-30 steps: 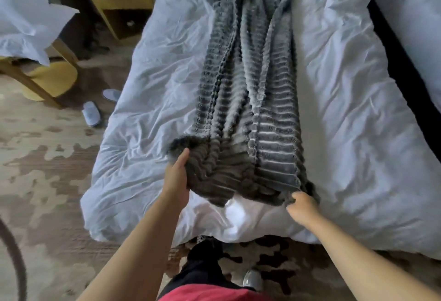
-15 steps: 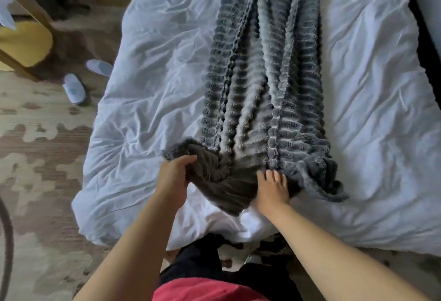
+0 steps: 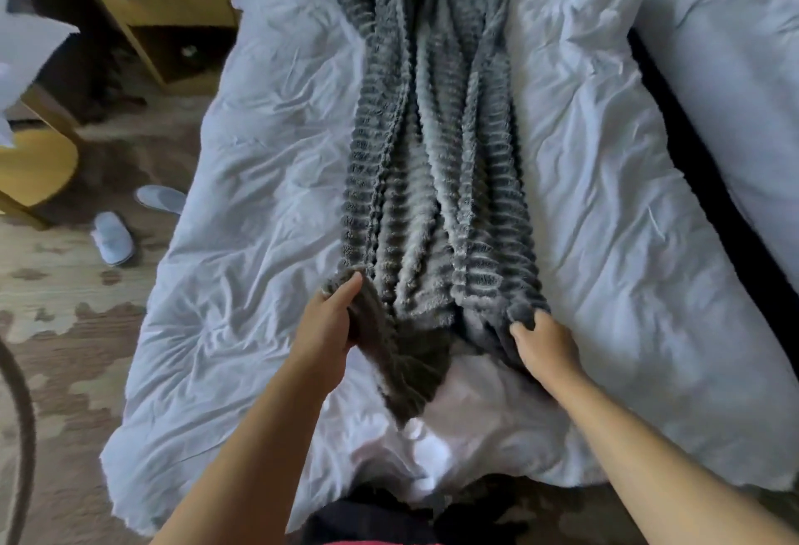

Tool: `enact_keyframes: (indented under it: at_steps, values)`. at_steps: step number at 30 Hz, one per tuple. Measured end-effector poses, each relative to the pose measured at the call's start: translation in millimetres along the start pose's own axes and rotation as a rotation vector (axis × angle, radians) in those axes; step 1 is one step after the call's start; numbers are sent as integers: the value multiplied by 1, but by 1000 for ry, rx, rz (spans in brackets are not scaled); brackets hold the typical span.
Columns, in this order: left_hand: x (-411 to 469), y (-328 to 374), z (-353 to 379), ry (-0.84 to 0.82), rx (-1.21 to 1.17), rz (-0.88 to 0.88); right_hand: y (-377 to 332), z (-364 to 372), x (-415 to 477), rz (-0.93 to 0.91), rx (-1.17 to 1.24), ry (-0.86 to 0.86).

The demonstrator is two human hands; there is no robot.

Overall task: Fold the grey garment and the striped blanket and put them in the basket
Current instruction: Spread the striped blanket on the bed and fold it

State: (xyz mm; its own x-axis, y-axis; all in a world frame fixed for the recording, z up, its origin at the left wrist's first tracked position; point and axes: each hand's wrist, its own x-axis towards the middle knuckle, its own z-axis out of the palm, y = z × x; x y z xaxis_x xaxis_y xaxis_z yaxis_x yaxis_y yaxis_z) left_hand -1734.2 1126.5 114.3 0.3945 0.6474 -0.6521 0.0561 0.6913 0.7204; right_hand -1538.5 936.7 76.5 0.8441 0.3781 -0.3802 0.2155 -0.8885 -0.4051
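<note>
gripping striped blanket (image 3: 432,198) near edge, left hand (image 3: 326,328), right hand (image 3: 544,343)

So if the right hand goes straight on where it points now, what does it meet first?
The right hand grips the striped blanket; going on, it would likely meet more of its bunched folds.

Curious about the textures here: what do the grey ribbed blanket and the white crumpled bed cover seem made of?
The grey ribbed blanket looks like plush fleece, probably synthetic: fuzzy raised ridges with a soft sheen. The white crumpled bed cover looks like thin woven cotton or a blend: matte, with fine sharp creases.
</note>
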Motion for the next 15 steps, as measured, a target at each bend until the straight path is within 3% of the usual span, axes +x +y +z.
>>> enact_keyframes:
  at_steps: [5,10,12,15]
  values:
    - [-52,76,59,-97,5,254,-92,-141,3,-219,464,170]
    - [-130,157,118,-278,-77,643,-144,-266,-54,-581,1514,67]
    - [-155,168,133,-321,-55,705,-144,-280,-70,-574,1703,-55]
    - [-173,167,147,-261,-35,670,-142,-274,-75,-353,1665,-192]
